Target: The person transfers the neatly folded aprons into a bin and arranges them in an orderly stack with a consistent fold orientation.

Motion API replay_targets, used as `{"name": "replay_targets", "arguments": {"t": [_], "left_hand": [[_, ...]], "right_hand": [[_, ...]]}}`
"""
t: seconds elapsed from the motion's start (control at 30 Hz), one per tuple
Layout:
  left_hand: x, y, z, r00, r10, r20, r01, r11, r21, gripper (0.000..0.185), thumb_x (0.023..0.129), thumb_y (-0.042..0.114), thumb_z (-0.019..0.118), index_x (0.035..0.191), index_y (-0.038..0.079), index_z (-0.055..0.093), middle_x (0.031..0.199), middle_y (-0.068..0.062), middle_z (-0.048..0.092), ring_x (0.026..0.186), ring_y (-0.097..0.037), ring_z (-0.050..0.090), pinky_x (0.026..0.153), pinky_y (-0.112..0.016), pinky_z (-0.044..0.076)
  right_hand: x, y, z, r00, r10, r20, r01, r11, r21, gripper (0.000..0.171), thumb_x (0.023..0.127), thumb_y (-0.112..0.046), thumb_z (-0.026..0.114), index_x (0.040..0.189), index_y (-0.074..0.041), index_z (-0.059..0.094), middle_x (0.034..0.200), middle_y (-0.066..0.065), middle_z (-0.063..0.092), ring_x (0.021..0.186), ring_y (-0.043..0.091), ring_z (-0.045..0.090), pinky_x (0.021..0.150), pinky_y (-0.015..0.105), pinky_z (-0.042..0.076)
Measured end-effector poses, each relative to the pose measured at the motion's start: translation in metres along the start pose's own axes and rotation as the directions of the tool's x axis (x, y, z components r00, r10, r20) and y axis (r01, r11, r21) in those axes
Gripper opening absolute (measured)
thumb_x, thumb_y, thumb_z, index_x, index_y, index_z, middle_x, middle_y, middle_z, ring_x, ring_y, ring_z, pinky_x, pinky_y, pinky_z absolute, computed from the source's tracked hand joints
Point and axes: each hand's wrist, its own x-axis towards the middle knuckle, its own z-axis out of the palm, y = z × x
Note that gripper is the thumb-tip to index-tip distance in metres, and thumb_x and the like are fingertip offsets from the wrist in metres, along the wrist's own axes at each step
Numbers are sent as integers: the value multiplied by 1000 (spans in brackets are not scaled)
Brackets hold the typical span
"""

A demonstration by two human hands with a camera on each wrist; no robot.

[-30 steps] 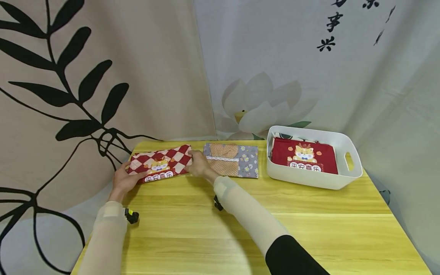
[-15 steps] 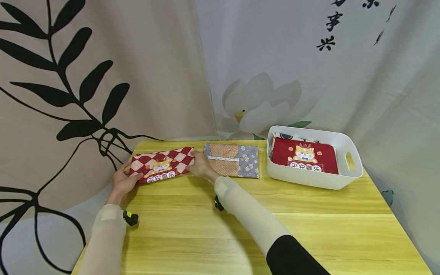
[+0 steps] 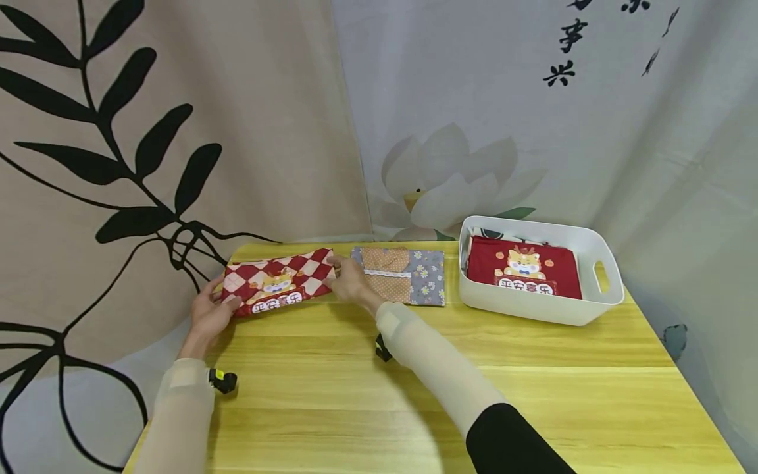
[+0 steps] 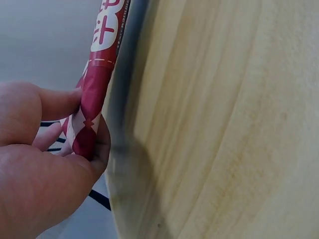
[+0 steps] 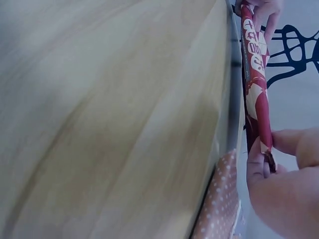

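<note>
The red checkered pouch [image 3: 277, 283] sits left of the floral pouch [image 3: 404, 274], now lifted slightly off the table [image 3: 414, 395]. Left hand [image 3: 208, 312] and right hand [image 3: 351, 284] pinch its ends; white basket [image 3: 598, 299] lies farther right.

pouch [image 3: 276, 284] left of cloth [image 3: 401, 274], basket [image 3: 598, 299] right
</note>
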Motion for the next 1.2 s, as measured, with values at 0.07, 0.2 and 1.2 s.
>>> {"name": "replay_targets", "arguments": {"t": [0.07,0.2,1.2], "left_hand": [[-1,2,0,1000,19,6,-19,999,-36,79,112,9,65,181,15,27,171,-30,42,147,-37,52,78,-4,52],[-3,7,-1,999,33,16,-32,998,-58,79,114,12,64,182,19,25,175,-27,38,146,-33,51,80,-4,55],[-27,60,26,955,294,43,-289,952,-99,71,115,17,64,179,25,33,173,-23,49,151,-49,59,84,-7,59]], "right_hand": [[-1,0,-4,1000,-9,-7,9,1000,22,56,106,-6,77,160,-8,63,148,14,73,116,23,74,88,27,66],[-3,-1,-12,999,-22,-24,23,999,45,54,106,-5,77,158,-10,65,150,14,71,109,19,74,79,22,64],[-33,6,-87,983,-124,-135,144,978,152,58,103,-2,78,159,-6,62,126,24,81,112,35,83,77,21,65]]}}
